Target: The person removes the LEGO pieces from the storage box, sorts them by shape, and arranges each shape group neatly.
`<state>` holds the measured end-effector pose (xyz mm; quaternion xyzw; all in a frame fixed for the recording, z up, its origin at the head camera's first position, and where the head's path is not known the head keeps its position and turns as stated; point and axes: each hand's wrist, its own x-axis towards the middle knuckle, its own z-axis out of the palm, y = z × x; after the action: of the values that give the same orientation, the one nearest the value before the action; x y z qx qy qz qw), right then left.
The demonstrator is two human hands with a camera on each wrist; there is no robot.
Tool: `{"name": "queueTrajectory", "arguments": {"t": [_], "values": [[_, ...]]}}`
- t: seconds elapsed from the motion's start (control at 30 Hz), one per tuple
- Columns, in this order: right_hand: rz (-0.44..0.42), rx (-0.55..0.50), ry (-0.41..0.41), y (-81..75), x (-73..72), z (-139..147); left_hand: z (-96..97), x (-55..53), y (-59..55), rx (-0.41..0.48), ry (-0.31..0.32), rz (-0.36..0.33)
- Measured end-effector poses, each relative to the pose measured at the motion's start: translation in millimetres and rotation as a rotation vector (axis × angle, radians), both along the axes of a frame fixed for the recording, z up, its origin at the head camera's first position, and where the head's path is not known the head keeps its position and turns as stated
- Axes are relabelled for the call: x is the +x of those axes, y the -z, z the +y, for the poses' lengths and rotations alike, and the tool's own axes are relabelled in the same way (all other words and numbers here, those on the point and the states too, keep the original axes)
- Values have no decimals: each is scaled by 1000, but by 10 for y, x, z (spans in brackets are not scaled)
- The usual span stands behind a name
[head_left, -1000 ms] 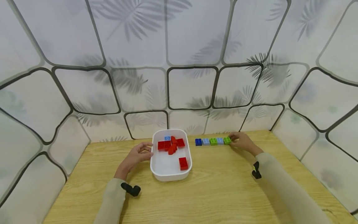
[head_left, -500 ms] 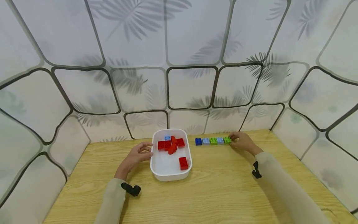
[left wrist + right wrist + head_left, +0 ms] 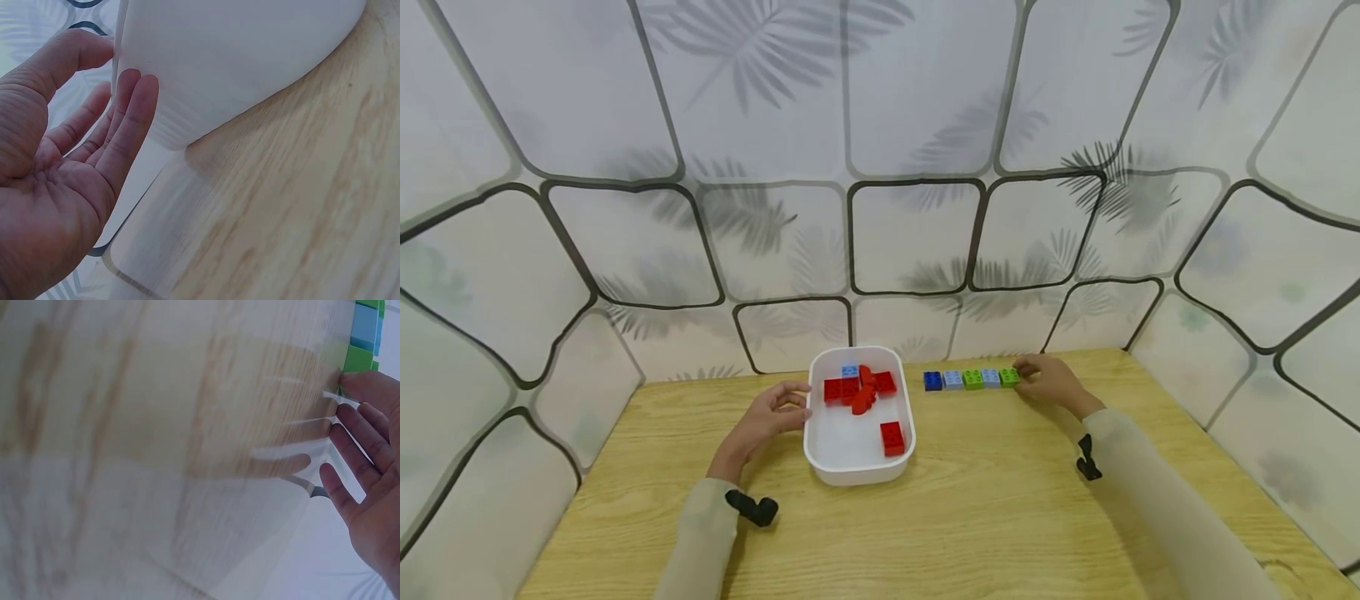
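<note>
Pressure is best light where the right hand (image 3: 1051,382) touches the end green brick (image 3: 1008,377), right of frame centre (pinched or not, unclear), lest the brick row (image 3: 972,379) skew, while the left hand (image 3: 772,410), fingers relaxed, touches the white box (image 3: 842,446).

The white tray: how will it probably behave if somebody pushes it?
The tray will likely slide rather than roll or tip, as it sits flat on a broad base. Its walls look smooth and evenly shaped, so it is probably stiff, perhaps a little slippery. The red bricks look loose inside and may shift.
</note>
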<state>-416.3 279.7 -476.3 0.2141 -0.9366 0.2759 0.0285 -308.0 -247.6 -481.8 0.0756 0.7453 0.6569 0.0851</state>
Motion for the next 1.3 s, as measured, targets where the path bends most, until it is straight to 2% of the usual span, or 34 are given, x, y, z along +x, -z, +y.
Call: {"name": "queueTrajectory", "arguments": {"t": [0.37, 0.73, 0.87, 1.03, 1.3], "values": [[-22, 2, 0, -3, -4, 1, 0, -5, 10, -16, -12, -9], [-42, 50, -101, -115, -25, 0, 9, 15, -4, 23, 4, -16], [-63, 66, -105, -209, -22, -44, 15, 13, -4, 24, 3, -12], [-30, 88, -128, -365, -49, -205, 18, 5, 2, 33, 2, -8], [46, 40, -242, -737, -10, -787, 18, -1, 7, 25, 3, -7]]}}
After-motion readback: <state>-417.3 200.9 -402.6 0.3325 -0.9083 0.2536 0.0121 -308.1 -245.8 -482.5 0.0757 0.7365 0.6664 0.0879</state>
